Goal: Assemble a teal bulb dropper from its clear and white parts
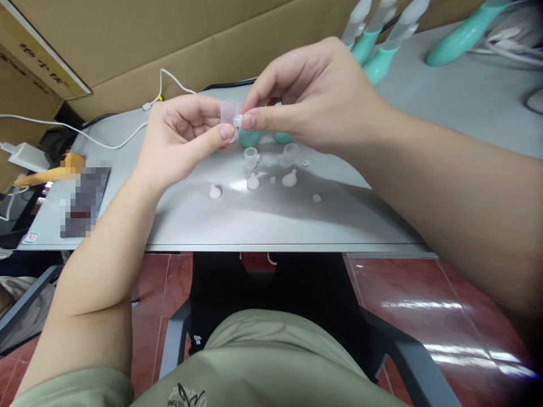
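Observation:
Above the grey table, my left hand pinches a small translucent plastic cup between thumb and fingers. From the other side, the thumb and forefinger of my right hand close on the short side spout of that cup. Whether the spout is a separate piece I cannot tell. Below the hands lie a clear cup with a side nub, another clear cup, several white funnel-shaped pieces and small white discs. Turquoise rounded parts stand partly hidden behind my hands.
Turquoise-handled devices with clear tops stand at the back right, and another turquoise handle lies beside white cables. At left are a yellow tool, a blurred dark flat object and a white charger. Cardboard backs the table.

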A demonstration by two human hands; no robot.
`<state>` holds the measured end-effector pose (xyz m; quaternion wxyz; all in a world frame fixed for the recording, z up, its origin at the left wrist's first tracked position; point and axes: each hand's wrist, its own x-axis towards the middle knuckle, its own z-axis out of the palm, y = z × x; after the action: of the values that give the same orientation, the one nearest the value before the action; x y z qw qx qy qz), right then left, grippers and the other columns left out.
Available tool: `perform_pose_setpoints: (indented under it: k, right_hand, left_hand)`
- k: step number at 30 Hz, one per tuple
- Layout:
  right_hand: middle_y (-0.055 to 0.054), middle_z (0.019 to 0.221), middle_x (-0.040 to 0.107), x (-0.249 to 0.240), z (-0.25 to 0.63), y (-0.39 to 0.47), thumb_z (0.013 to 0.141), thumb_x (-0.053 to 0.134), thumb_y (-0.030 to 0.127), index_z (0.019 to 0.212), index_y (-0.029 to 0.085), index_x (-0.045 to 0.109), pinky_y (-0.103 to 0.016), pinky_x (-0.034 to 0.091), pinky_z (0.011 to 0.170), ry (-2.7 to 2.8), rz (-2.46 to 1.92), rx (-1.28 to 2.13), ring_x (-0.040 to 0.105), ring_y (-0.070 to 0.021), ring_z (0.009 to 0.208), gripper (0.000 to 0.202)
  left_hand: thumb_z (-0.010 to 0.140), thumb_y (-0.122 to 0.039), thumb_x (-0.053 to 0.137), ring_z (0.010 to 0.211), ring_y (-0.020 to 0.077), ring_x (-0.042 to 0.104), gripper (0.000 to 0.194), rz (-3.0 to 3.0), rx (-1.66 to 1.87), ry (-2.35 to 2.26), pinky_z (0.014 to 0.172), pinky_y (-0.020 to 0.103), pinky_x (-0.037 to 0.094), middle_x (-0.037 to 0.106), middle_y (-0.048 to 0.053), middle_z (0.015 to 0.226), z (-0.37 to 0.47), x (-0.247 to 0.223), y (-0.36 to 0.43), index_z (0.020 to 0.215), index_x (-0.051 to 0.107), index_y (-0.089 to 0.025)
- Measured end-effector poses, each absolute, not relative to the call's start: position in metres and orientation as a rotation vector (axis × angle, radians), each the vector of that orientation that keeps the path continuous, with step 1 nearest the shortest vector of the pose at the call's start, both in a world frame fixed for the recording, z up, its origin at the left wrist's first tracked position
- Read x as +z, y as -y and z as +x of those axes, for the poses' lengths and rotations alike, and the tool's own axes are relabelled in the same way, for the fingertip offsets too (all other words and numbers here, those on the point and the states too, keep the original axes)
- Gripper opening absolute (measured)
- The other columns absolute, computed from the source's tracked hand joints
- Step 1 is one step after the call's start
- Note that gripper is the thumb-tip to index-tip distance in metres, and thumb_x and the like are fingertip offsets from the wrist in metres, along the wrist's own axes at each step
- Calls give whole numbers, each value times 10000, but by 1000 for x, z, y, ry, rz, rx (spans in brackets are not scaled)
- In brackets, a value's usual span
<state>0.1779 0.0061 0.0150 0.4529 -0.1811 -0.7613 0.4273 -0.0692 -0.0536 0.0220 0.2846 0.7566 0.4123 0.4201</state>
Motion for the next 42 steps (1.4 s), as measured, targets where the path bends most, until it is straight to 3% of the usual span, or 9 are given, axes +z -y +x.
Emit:
perform_pose_setpoints:
  k: [6, 11, 13, 18, 23, 29, 42]
  right_hand:
    - [-17, 959, 862, 15, 177, -10, 829, 1067, 421, 868, 276, 890, -272, 591, 813, 1909, -471, 1036, 760, -132, 912, 232]
    - [-22, 917, 838, 11, 179, -13, 871, 1069, 569, 918, 247, 898, -314, 568, 768, 1965, -426, 943, 723, -147, 837, 367]
    - [-32, 943, 840, 9, 180, -14, 921, 1038, 617, 955, 205, 898, -329, 578, 804, 1972, -407, 924, 717, -148, 844, 437]
    - [-3, 941, 855, 8, 179, -20, 901, 1064, 561, 929, 259, 908, -313, 624, 856, 1987, -361, 921, 754, -151, 873, 341]
    - [15, 965, 874, 8, 178, -22, 918, 1048, 529, 930, 271, 912, -318, 662, 893, 1987, -329, 935, 775, -149, 885, 292]
    - [27, 907, 845, 11, 182, -19, 933, 1045, 552, 907, 282, 917, -296, 604, 835, 2026, -349, 943, 737, -116, 835, 300]
    - [8, 924, 846, 10, 178, -17, 957, 1019, 584, 890, 255, 890, -347, 634, 906, 2067, -286, 880, 774, -160, 890, 359]
  left_hand:
    - [1030, -758, 936, 1155, 312, 877, 508, 2053, 1076, -1088, 1091, 530, 752, 912, 70, 1225, -71, 21, 54, 1175, 849, -280]
    - [826, -805, 1096, 889, 269, 854, 625, 1991, 1274, -887, 900, 490, 796, 834, 49, 921, -80, 0, 28, 1048, 898, -256]
    - [788, -734, 1153, 789, 240, 816, 593, 1956, 1332, -832, 828, 472, 792, 830, 55, 898, -83, -8, 18, 1016, 918, -240]
    - [827, -584, 1183, 709, 204, 777, 435, 1924, 1368, -771, 776, 429, 784, 849, 33, 872, -85, -13, 14, 998, 952, -258]
    - [845, -646, 1159, 726, 216, 790, 466, 1931, 1352, -760, 776, 415, 770, 846, 26, 836, -82, -10, 18, 984, 954, -251]
    - [888, -635, 1125, 705, 170, 784, 368, 2026, 1342, -733, 659, 304, 682, 858, -11, 832, -79, -7, 23, 932, 989, -296]
    - [863, -676, 1127, 757, 236, 807, 446, 2095, 1361, -742, 679, 403, 698, 892, 40, 907, -86, -11, 20, 1003, 993, -274]
